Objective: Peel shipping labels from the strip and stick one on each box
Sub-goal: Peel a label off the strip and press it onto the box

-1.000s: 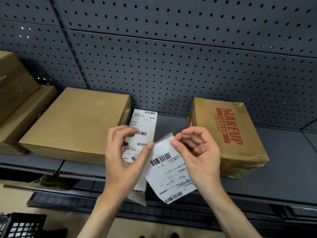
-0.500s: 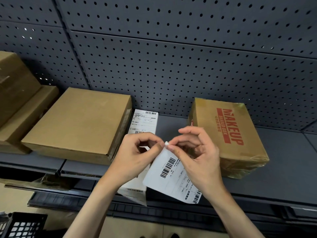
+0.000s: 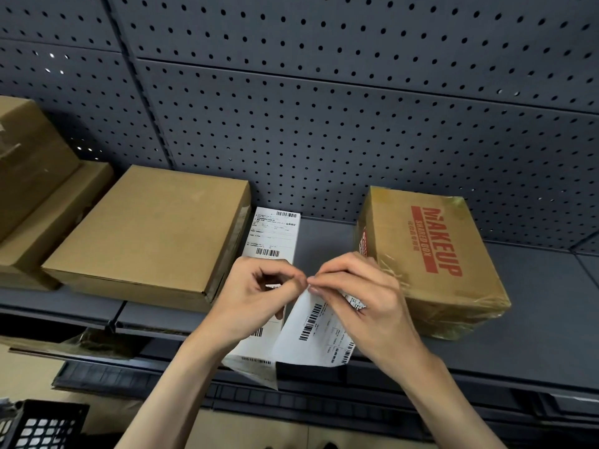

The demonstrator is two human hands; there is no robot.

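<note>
Head view
Left hand (image 3: pixel 256 296): fingers curled; thumb and forefinger pinch the top corner of the white printed shipping label (image 3: pixel 316 332), meeting the right hand's fingertips there.
Right hand (image 3: pixel 363 303): fingers curled; thumb and forefinger pinch the same top corner of the label from the right side.
Shipping label: held above the front edge of the dark grey metal shelf (image 3: pixel 534 319), tilted, barcode side up, hanging down from the pinched corner.
Label strip: the long white strip of printed labels (image 3: pixel 272 234) lies flat on the shelf between the two nearer boxes; its near end overhangs the shelf edge, partly hidden under the left hand.
Plain box: the flat plain brown cardboard box (image 3: pixel 152 234) sits on the shelf, just beside the strip's left edge.
Printed box: the brown taped cardboard box with red "MAKEUP SHARED BOX" lettering (image 3: pixel 431 254) sits on the shelf to the right of the hands.
Stacked boxes: two brown cardboard boxes (image 3: pixel 35 189) stand at the far left, one on the other.
Back panel: the dark grey perforated wall panel (image 3: pixel 324 108) rises behind the shelf.
Crate: a black plastic lattice crate (image 3: pixel 42 426) shows at the lower left corner.
</note>
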